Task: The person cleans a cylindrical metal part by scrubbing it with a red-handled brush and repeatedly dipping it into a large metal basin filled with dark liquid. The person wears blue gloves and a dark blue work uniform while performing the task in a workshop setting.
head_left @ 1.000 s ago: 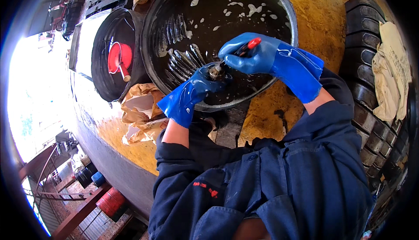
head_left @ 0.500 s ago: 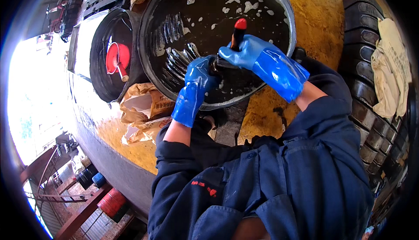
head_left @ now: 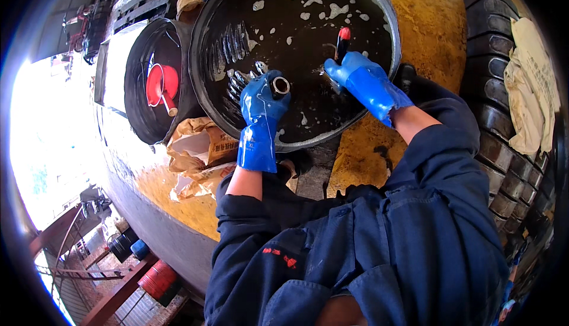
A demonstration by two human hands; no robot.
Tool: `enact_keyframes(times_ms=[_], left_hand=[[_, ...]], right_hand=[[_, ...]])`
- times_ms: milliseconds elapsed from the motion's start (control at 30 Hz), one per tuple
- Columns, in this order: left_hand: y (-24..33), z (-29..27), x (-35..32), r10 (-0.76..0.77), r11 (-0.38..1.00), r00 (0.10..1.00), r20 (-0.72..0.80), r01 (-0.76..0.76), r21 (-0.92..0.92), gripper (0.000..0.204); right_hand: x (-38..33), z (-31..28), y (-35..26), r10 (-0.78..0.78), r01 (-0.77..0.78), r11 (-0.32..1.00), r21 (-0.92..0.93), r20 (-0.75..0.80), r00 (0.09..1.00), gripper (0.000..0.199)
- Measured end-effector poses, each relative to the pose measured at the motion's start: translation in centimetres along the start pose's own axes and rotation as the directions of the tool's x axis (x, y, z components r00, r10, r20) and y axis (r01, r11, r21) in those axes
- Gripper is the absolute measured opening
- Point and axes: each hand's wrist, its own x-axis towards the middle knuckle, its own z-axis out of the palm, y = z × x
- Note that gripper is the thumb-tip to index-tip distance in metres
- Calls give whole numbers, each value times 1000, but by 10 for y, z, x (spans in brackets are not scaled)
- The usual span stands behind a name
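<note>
Over a round black tub of dark liquid, both my hands wear blue rubber gloves. My left hand is closed round a hollow metal cylinder, its bright ring-shaped end facing up. To the right, my right hand grips what looks like a brush by its black handle, which has a red tip. The brush's working end is low at the liquid, blurred and partly hidden by the glove. Several dark ribbed metal parts sit in the tub's left side, some behind my left hand.
Left of the tub stands a smaller black tub with a red dipper inside. Torn paper bags lie by the near left rim. On the right are stacked dark metal blocks with a beige sack over them.
My hands have moved apart. The brush went right and down to the liquid, away from the cylinder. My left hand turned, so the cylinder's ring end now shows.
</note>
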Motion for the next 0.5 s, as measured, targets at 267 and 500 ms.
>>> enact_keyframes(times_ms=[267,500], left_hand=[[0,2,0,18,999,1000,0,-18,46,44],[7,4,4,148,987,985,-86,-142,76,47]], right_hand=[[6,19,-16,57,-251,434,865,252,966,32],[1,32,-13,6,-319,425,848,349,937,36]])
